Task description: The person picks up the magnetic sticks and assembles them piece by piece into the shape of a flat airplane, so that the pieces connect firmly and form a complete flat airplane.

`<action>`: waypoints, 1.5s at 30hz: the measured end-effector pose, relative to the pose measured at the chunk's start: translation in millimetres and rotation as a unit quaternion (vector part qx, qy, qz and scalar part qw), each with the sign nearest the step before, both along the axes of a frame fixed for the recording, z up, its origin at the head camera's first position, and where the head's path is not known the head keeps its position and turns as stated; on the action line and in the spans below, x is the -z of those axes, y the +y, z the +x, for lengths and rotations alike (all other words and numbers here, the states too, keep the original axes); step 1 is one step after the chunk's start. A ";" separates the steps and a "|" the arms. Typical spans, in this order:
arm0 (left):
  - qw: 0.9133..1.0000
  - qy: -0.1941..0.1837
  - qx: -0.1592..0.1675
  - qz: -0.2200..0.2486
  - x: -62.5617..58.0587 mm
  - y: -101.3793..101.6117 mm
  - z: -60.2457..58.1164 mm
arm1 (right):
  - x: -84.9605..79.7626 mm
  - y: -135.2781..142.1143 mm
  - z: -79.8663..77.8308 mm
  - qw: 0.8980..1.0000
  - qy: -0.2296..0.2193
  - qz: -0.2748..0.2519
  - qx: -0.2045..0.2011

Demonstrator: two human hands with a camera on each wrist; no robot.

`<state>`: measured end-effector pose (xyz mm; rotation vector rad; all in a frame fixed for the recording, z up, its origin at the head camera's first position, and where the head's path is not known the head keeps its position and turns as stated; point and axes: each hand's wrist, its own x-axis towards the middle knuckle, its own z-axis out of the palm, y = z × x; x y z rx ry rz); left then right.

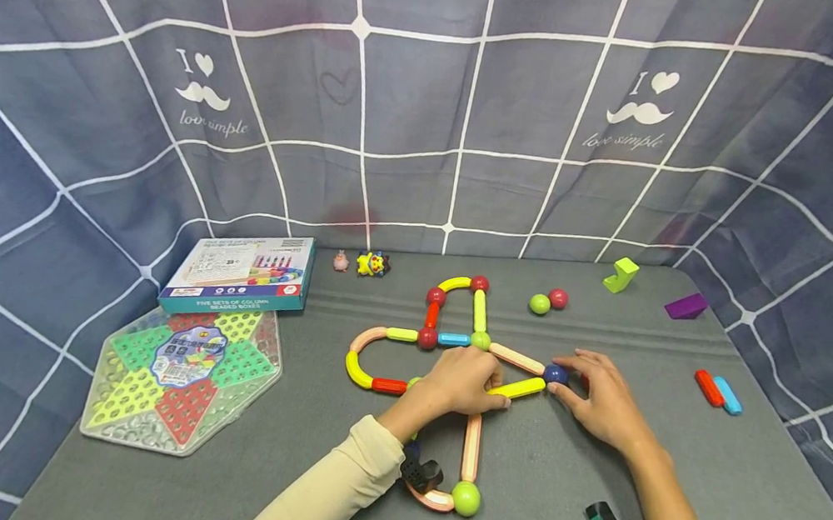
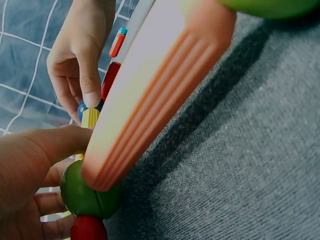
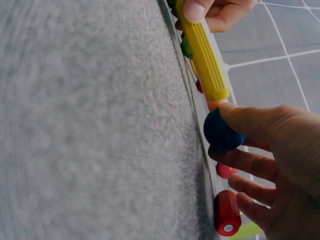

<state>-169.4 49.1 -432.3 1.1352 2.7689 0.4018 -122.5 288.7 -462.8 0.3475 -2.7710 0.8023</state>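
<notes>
My left hand [image 1: 459, 379] pinches a yellow magnetic rod [image 1: 527, 387] between thumb and fingers. At the rod's right end is a dark blue ball [image 1: 555, 375], which my right hand [image 1: 604, 402] grips with thumb and fingertips. A pale orange rod [image 1: 517, 358] also runs up to this ball from a green ball [image 1: 480, 340]. In the left wrist view, another orange rod [image 2: 155, 107] meets a green ball [image 2: 82, 192] beside the left fingers. My left hand and sleeve hide the middle of the flat figure of rods and balls in the head view.
Curved rods [image 1: 357, 363] form the figure's left loop. A loose green ball [image 1: 539, 304] and red ball [image 1: 558, 298] lie behind. Red [image 1: 709, 389] and blue rods [image 1: 728, 396] lie far right, near green [image 1: 621, 275] and purple blocks [image 1: 686, 307]. A box [image 1: 238, 272] overlaps a star-patterned board [image 1: 182, 430] at left.
</notes>
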 end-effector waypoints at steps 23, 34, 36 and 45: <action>0.999 0.046 0.011 0.009 -22.1 6.5 1.8 | -4.9 -17.6 3.7 0.999 0.014 0.012 -0.045; 0.999 0.047 0.016 -0.010 -9.5 16.6 -6.0 | -4.2 -31.3 6.3 0.995 0.000 -0.047 -0.082; 0.999 0.048 0.012 -0.014 -6.6 17.2 -6.4 | -5.1 -26.1 5.4 0.996 0.018 -0.055 -0.074; 0.998 0.056 0.013 -0.004 -2.5 16.2 -5.3 | -12.5 17.4 8.9 0.993 0.007 0.029 0.114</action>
